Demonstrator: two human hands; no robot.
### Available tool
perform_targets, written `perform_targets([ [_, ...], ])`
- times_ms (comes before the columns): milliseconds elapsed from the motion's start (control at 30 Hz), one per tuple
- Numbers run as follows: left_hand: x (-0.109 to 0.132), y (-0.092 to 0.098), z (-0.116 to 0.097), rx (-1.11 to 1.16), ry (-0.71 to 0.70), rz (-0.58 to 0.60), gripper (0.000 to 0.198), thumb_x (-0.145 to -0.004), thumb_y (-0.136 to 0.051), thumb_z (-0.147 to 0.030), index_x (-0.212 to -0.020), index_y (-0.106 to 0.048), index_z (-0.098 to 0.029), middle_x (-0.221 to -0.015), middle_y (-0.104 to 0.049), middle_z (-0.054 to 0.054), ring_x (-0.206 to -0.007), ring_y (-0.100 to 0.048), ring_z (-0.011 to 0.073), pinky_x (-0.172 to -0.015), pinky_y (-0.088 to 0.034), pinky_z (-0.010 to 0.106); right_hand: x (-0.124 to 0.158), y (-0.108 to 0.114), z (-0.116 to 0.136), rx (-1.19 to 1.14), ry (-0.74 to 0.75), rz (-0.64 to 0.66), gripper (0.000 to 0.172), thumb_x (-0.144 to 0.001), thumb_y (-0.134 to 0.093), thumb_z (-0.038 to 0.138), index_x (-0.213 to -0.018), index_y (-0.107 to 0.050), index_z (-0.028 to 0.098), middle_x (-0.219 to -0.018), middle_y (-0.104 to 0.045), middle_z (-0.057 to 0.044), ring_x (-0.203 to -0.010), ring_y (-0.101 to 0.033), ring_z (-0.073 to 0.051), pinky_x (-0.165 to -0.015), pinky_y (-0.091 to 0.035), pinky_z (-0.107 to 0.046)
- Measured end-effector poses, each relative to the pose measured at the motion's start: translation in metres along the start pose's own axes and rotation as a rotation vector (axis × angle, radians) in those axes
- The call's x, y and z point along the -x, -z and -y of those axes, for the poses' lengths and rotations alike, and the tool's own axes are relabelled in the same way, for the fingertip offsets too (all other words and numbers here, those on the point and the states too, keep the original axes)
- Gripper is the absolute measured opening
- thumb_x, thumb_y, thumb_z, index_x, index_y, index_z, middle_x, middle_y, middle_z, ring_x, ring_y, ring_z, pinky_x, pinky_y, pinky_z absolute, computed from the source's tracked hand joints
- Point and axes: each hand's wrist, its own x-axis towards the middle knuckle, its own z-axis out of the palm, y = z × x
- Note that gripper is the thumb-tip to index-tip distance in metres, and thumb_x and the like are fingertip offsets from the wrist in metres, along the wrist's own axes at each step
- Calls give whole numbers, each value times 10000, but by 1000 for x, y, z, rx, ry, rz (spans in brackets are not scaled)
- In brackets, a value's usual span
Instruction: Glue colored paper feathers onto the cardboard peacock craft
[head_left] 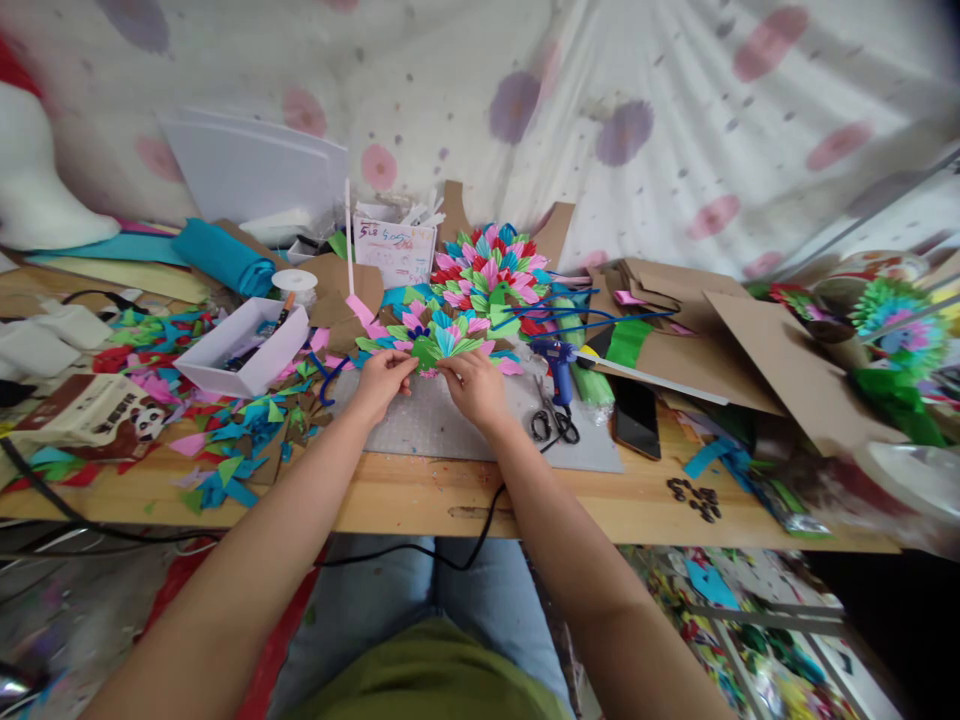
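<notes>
A small green paper piece [426,351] sits between my two hands, in front of the pleated paper petals. My left hand [384,385] pinches it from the left, thumb and fingers together. From the other side my right hand [475,388] has its fingertips closed at the paper's right edge. Just beyond my fingers spreads a fan-like cluster of pleated paper petals [450,332] in blue, pink and green. Behind it stands a larger cluster of red, pink, green and blue petals [491,265]. What lies under my fingertips is hidden.
A blue glue gun [556,365], scissors [553,415] and a phone [637,418] lie to the right. Left are paper scraps [247,440] and a white box [240,350]. Cardboard sheets [795,370] crowd the right side. A black cable [491,520] hangs over the table's front edge.
</notes>
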Motion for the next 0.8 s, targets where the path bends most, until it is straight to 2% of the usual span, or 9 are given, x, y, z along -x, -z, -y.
perform_targets([
  [200, 0, 1, 0, 3, -5, -1, 119, -648, -663, -219, -648, -559, -161, -511, -482, -54, -413, -417, 53, -367, -340, 183, 2, -3, -1, -88, -48, -59, 205, -876, -478, 251, -922, -671, 197, -865, -680, -56, -816, -562, -196, -733, -416, -307],
  [400, 0, 2, -1, 23, -28, 12, 150, -631, -683, -261, -651, -571, -163, -475, -471, -55, -410, -404, 53, -372, -316, 177, 4, -11, -11, -294, -179, -143, 177, -804, -487, 215, -900, -635, 196, -806, -645, -46, -733, -559, -170, -687, -434, -295],
  [500, -1, 3, -2, 104, 10, 15, 186, -588, -714, -251, -650, -568, -153, -525, -502, -48, -424, -414, 41, -371, -299, 165, 5, -14, -17, -441, -255, -180, 175, -775, -489, 237, -884, -618, 191, -811, -637, -43, -719, -561, -159, -682, -446, -292],
  [667, -2, 5, -4, 259, 125, 93, 220, -546, -737, -219, -653, -564, -135, -541, -493, -52, -423, -412, 25, -361, -278, 145, 8, -17, -16, -688, -361, -94, 211, -717, -541, 294, -892, -601, 194, -835, -645, -35, -669, -546, -136, -605, -445, -261],
  [800, -1, 4, -5, 319, 158, 123, 234, -532, -749, -218, -645, -564, -130, -536, -486, -54, -420, -410, 17, -361, -282, 134, 9, -18, -6, -710, -346, -15, 209, -663, -609, 308, -838, -609, 194, -835, -655, -26, -657, -546, -128, -633, -444, -264],
])
